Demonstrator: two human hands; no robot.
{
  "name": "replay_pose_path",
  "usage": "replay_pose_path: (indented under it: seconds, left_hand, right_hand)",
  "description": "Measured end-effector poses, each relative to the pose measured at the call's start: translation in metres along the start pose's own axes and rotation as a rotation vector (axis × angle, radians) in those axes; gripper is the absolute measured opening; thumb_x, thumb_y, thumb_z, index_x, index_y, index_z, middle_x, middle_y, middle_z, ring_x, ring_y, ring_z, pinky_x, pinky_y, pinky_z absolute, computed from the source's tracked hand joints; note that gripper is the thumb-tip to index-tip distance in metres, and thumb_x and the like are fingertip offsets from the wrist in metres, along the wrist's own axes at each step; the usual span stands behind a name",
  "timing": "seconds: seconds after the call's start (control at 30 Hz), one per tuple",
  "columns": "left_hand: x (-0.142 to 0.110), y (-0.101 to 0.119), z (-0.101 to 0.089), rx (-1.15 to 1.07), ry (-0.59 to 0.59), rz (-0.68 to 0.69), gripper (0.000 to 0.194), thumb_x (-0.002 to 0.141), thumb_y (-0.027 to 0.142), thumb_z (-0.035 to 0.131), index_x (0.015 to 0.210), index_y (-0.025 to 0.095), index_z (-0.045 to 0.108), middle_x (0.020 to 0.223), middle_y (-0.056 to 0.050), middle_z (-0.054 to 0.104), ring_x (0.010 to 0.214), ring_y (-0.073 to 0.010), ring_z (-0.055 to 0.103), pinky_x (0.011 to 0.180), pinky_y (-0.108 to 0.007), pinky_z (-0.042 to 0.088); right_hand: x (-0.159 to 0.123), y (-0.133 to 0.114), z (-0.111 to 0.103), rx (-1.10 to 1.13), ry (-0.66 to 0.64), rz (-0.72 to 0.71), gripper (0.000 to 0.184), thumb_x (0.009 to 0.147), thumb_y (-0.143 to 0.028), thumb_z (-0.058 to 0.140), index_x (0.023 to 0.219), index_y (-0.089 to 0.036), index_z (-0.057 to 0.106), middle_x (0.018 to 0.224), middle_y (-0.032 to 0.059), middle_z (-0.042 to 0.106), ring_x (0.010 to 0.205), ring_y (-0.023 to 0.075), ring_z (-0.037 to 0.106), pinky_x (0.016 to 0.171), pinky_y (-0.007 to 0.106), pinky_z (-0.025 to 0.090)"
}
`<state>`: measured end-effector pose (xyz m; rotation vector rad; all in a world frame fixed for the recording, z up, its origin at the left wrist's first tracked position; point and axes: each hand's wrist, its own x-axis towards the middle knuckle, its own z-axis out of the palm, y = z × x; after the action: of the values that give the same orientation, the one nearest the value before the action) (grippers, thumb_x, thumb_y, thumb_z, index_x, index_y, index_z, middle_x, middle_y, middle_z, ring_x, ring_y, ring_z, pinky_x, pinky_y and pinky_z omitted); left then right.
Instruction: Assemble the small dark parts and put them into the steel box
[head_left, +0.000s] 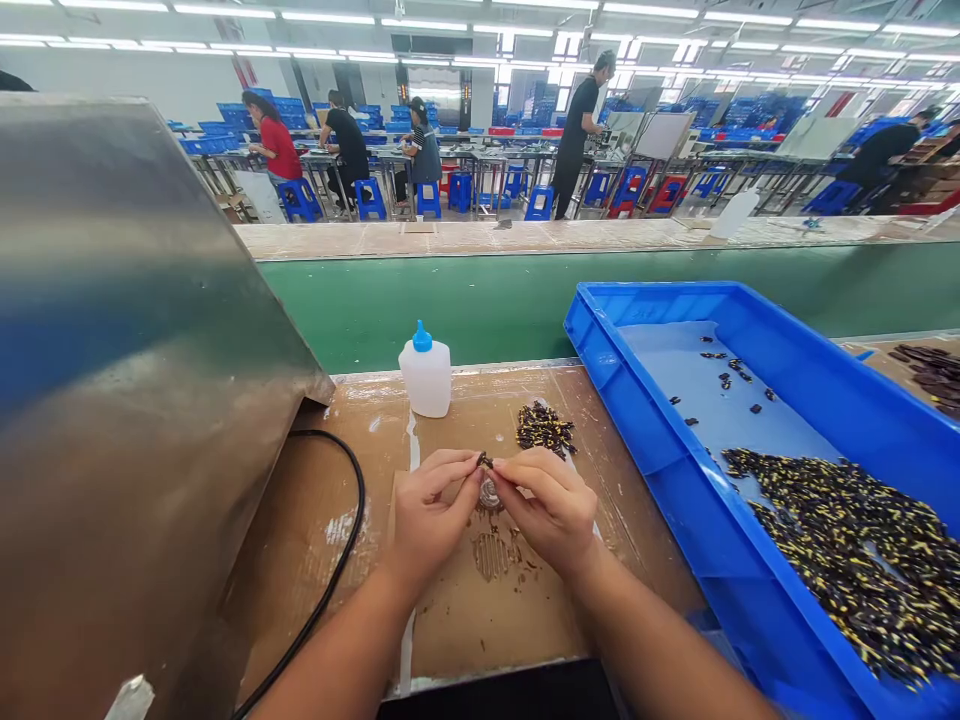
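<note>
Running across the view beyond the work, a green belt (450, 300) separates the near surface (457, 645) from people at far tables, among blue stools and stacked blue bins. A big metal housing (135, 350) fills the left side and blocks whatever lies behind it. The near surface is covered in brown, cardboard-like sheeting with a pale strip of tape down it. Close on the right, a long blue tray (652, 460) walls off that side; a heap of small black-and-yellow pieces (862, 560) fills its near end, with a few strays farther up. A black cable (360, 500) curves out from beneath the housing, left of the left forearm. The left hand (437, 505) and right hand (551, 505) meet over the middle of the surface. Ahead of them stands a whitish bottle (426, 382) with a blue nozzle, upright near the belt. Just beyond the right hand sits a small pile (544, 428) of similar pieces. Below the fingertips is a clear, round object (490, 494), partly hidden by the hands. Smallest is one dark piece (485, 461), pinched between the fingers of both hands.
</note>
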<state>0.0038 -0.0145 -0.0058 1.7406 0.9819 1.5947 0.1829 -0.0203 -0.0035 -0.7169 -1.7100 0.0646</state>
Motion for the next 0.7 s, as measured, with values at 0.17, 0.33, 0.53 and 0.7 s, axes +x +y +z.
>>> replay_pose_path:
  seconds: [0.17, 0.33, 0.53, 0.7]
  left_hand:
    - [0.0004, 0.0041, 0.0007, 0.019, 0.03, 0.019, 0.017, 0.093, 0.016, 0.078, 0.101, 0.026, 0.088, 0.103, -0.008, 0.085, 0.093, -0.0221, 0.081, 0.086, -0.033, 0.066]
    - [0.0008, 0.0062, 0.0008, 0.048, 0.05, 0.049, 0.018, 0.092, 0.016, 0.078, 0.101, 0.027, 0.088, 0.103, -0.008, 0.085, 0.093, -0.0223, 0.081, 0.085, -0.034, 0.067]
    - [-0.0007, 0.0071, 0.0014, 0.071, 0.089, 0.058, 0.018, 0.089, 0.014, 0.08, 0.098, 0.028, 0.087, 0.101, -0.007, 0.085, 0.091, -0.0226, 0.081, 0.085, -0.035, 0.066]
    - [-0.0042, 0.006, 0.0009, 0.087, 0.101, 0.095, 0.02, 0.089, 0.01, 0.078, 0.097, 0.027, 0.085, 0.099, -0.006, 0.084, 0.091, -0.0212, 0.08, 0.085, -0.033, 0.064]
  right_hand:
    - [-0.0011, -0.001, 0.0015, -0.011, -0.001, 0.0, 0.03, 0.099, -0.004, 0.077, 0.12, -0.026, 0.075, 0.099, 0.0048, 0.08, 0.081, 0.0208, 0.075, 0.074, 0.039, 0.065]
    - [-0.0018, -0.0015, 0.0024, -0.013, 0.004, -0.011, 0.032, 0.099, -0.003, 0.078, 0.121, -0.025, 0.075, 0.096, 0.0042, 0.08, 0.078, 0.0206, 0.074, 0.071, 0.039, 0.064]
    - [0.0006, -0.0047, 0.0024, -0.022, 0.007, -0.054, 0.033, 0.1, -0.004, 0.077, 0.124, -0.026, 0.075, 0.098, 0.0048, 0.081, 0.079, 0.0208, 0.075, 0.07, 0.039, 0.066]
    - [0.0015, -0.0084, 0.0009, -0.015, -0.02, -0.114, 0.045, 0.098, 0.001, 0.076, 0.136, -0.023, 0.072, 0.104, 0.0084, 0.081, 0.086, 0.0227, 0.076, 0.072, 0.039, 0.067]
